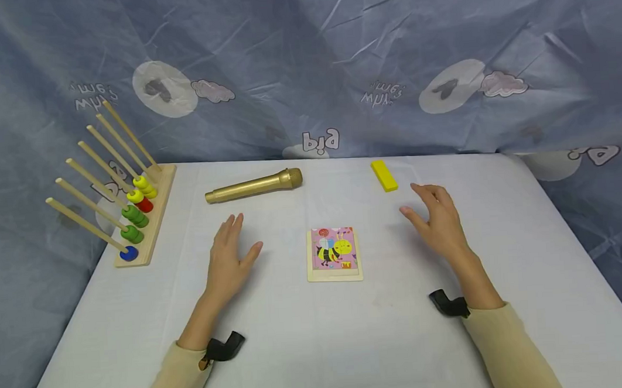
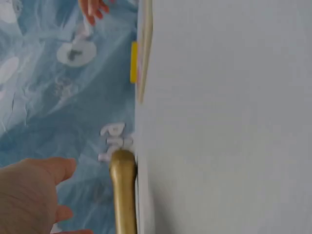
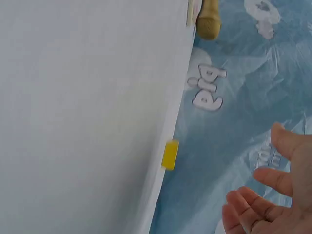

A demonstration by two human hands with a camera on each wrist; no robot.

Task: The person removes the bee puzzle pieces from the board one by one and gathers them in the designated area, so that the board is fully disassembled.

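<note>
My left hand point(image 1: 227, 268) hovers over the left half of the table, fingers extended and thumb apart, holding nothing. Just beyond its fingertips lies a gold microphone point(image 1: 252, 186), its head pointing right. My right hand point(image 1: 439, 219) is raised on the other side, fingers loosely bent and nothing in the grasp. Nearest to it is a yellow block point(image 1: 384, 175), a short way past the fingertips. Between the two hands a square sliding puzzle point(image 1: 335, 255) with a bee picture in a pale wooden frame lies flat.
At the table's left edge stands a wooden bead counter point(image 1: 156, 217) with several upright pegs carrying blue, green, red and yellow beads. A white cloth point(image 1: 319, 346) covers the table. Behind it hangs a blue-grey printed curtain point(image 1: 293, 60).
</note>
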